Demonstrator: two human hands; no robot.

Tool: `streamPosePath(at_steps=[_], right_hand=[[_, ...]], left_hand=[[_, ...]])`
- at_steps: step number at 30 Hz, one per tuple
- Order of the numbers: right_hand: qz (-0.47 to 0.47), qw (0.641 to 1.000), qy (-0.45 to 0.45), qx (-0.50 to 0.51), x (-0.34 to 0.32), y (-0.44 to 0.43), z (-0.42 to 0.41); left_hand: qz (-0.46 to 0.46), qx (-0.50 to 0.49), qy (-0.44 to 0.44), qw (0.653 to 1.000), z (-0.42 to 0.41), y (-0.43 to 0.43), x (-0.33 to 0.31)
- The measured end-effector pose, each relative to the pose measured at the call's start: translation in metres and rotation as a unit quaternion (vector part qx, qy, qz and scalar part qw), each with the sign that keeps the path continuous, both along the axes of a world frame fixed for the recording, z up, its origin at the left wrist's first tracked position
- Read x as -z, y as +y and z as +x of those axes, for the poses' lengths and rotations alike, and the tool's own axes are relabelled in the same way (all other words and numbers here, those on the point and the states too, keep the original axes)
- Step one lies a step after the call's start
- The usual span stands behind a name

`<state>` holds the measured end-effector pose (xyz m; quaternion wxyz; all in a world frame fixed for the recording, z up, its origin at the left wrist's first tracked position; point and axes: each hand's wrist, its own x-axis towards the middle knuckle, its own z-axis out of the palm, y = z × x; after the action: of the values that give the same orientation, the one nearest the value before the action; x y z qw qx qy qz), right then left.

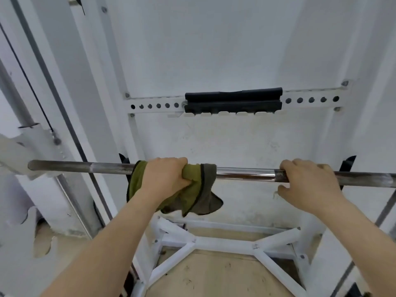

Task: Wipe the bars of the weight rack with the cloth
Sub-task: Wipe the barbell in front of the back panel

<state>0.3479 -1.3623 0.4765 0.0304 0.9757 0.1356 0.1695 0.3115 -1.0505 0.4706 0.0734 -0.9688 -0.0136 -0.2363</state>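
Observation:
A long metal bar (244, 173) runs across the view at mid height, dull and rusty at its ends, shiny in the middle. An olive-green cloth (194, 196) with a dark edge is wrapped over the bar left of centre and hangs below it. My left hand (166, 175) grips the cloth around the bar. My right hand (308, 181) grips the bare bar further right, where the shiny part meets the dull part.
The white rack frame (225, 245) with crossed struts stands below the bar on a tan floor. On the white wall behind, a perforated rail holds a black pad (233, 100). White uprights and a cable (40, 103) rise at the left. Black bar hooks (348, 168) flank the bar.

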Motion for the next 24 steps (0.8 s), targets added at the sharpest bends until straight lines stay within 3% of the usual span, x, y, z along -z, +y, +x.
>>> streamPosePath(at_steps=[3, 6, 9, 11, 14, 17, 24], right_hand=[[0.024, 0.998, 0.064, -0.012, -0.001, 0.021, -0.019], [0.07, 0.99, 0.046, -0.114, -0.007, 0.067, -0.037], [0.15, 0.972, 0.058, -0.171, -0.009, 0.11, -0.042], [0.152, 0.974, 0.049, -0.163, -0.004, 0.115, -0.038], [0.066, 0.99, 0.041, -0.115, -0.002, 0.097, -0.032], [0.014, 0.995, 0.038, -0.096, -0.009, 0.117, -0.04], [0.046, 0.979, -0.01, -0.198, -0.006, 0.236, -0.055]], left_hand=[[0.002, 0.02, 0.062, 0.998, 0.005, 0.001, -0.009], [0.006, 0.052, 0.105, 0.993, 0.012, -0.014, -0.015], [0.027, 0.136, 0.064, 0.988, 0.01, -0.052, -0.005], [0.033, 0.176, 0.014, 0.984, 0.008, -0.061, 0.004], [0.029, 0.169, -0.036, 0.985, 0.008, -0.021, 0.008], [0.038, 0.126, -0.031, 0.991, 0.0, 0.045, 0.011], [0.022, 0.07, -0.008, 0.997, -0.024, 0.152, 0.002]])
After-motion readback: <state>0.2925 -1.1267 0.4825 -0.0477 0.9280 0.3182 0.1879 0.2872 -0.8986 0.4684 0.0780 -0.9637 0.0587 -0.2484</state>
